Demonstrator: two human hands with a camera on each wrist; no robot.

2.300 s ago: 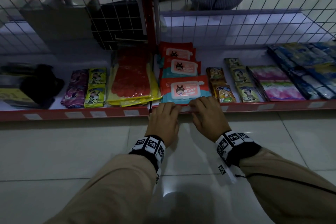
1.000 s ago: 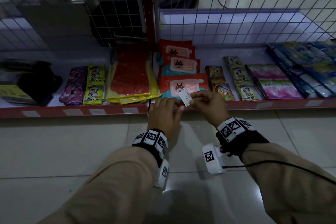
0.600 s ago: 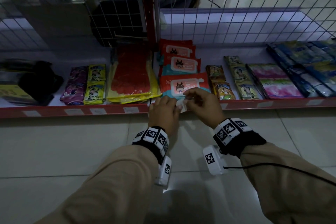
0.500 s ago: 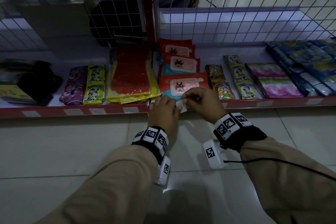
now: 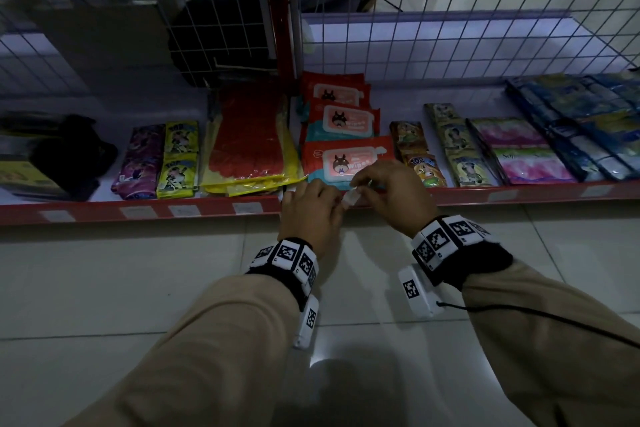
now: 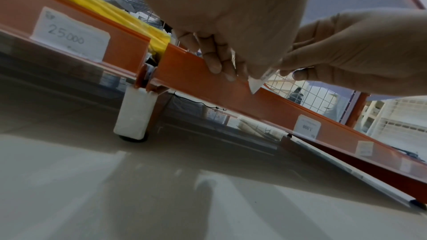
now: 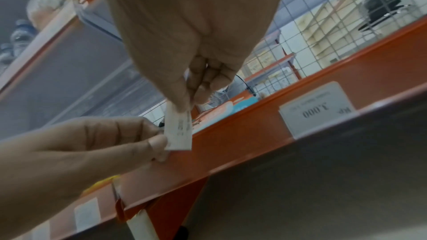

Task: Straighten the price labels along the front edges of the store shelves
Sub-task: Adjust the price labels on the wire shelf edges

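A small white price label [image 5: 352, 198] stands on end at the red front rail [image 5: 519, 193] of the bottom shelf, out of its slot. My right hand [image 5: 363, 188] pinches its top end between thumb and fingers, which shows clearly in the right wrist view: label [image 7: 179, 132], right hand [image 7: 188, 104]. My left hand [image 5: 336, 200] curls over the rail, and its thumb [image 7: 159, 142] and a fingertip hold the label's lower left corner. In the left wrist view only a corner of the label [image 6: 256, 83] shows, against the rail [image 6: 184, 74].
Other labels sit in the rail: a 25.000 label [image 6: 69, 34] to the left and a 3.000 label [image 7: 316, 110] to the right, which reads upside down. Wipes packs [image 5: 346, 159] and sachets lie just behind my hands. A wire grid backs the shelf; tiled floor lies below.
Both hands first pressed on the rail. The right hand then lifted the label above the wipes pack and has brought it back down to the rail edge beside the left hand.
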